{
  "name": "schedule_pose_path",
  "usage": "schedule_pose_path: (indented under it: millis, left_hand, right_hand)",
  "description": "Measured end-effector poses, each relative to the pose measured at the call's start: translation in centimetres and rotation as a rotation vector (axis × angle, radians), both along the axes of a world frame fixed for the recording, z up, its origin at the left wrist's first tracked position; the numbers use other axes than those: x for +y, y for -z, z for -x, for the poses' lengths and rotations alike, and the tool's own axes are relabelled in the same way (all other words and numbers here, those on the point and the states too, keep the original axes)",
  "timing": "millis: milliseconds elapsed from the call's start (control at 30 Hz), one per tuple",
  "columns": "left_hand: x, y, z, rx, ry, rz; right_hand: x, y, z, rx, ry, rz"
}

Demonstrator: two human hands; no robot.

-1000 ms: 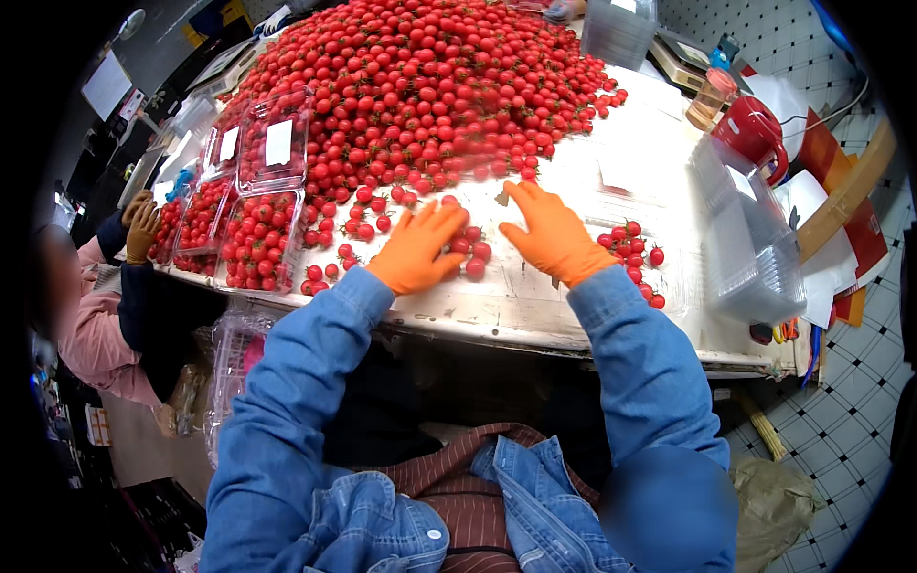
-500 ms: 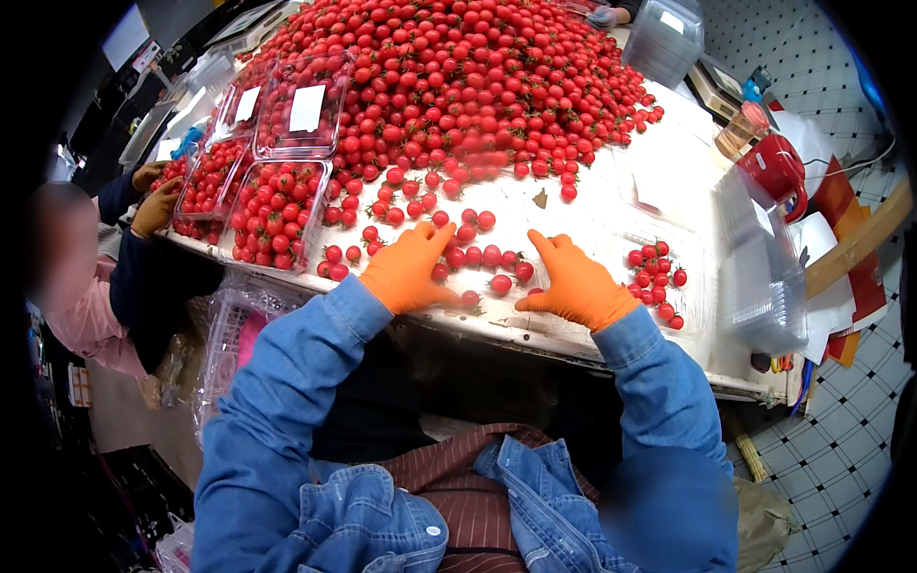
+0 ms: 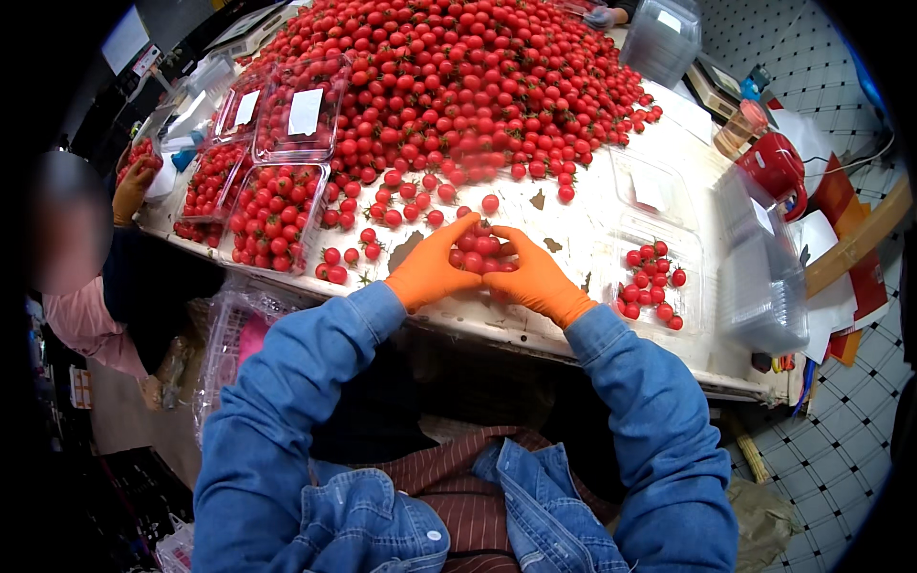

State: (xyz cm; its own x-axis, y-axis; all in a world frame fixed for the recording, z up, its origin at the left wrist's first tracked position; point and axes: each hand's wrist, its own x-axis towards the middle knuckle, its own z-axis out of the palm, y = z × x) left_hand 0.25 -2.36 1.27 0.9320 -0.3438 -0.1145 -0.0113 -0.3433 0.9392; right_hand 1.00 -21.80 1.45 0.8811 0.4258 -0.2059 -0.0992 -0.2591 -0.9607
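Observation:
Both of my orange-gloved hands meet at the front of the table, with their fingers curved around a small bunch of cherry tomatoes. My left hand closes on the bunch from one side, and my right hand closes on it from the other. To the right lies a clear plastic clamshell with its lid folded back and several tomatoes in its base. A large heap of cherry tomatoes rises just beyond my hands. Some loose tomatoes lie to the left of my left hand.
At left stand filled clamshells, some lidded. Stacked empty clamshells stand at the right edge beside a red mug-like container. A co-worker's gloved hand holds a filled pack at far left. Another stack of containers sits at the back right.
My hands have come together from apart, gathering the loose tomatoes between them into a bunch. The co-worker at left has lifted a pack of tomatoes.

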Motion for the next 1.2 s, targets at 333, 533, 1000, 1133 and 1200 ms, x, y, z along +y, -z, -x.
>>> schedule_pose_path:
  millis: [333,533,1000,1133,1200]
  left_hand:
    - [0.7,-2.6,-1.8,0.598,-0.133,0.743]
    - [1.8,-0.8,-2.9,0.68,-0.259,0.886]
    - [1.4,-2.5,-2.6,0.708,-0.286,1.125]
    - [0.8,-3.7,-2.2,0.673,-0.288,1.098]
    - [0.7,-3.7,-2.1,0.661,-0.303,1.093]
  right_hand:
    - [1.6,-3.2,-2.0,-0.09,0.013,-0.124]
    - [2.7,-4.8,-2.2,-0.05,-0.014,-0.236]
    - [-1.5,-4.7,-3.5,0.485,0.136,-0.808]
    - [-1.7,-4.6,-3.7,0.58,0.107,-0.984]
    - [-1.9,-4.5,-4.1,0.65,0.103,-1.0]
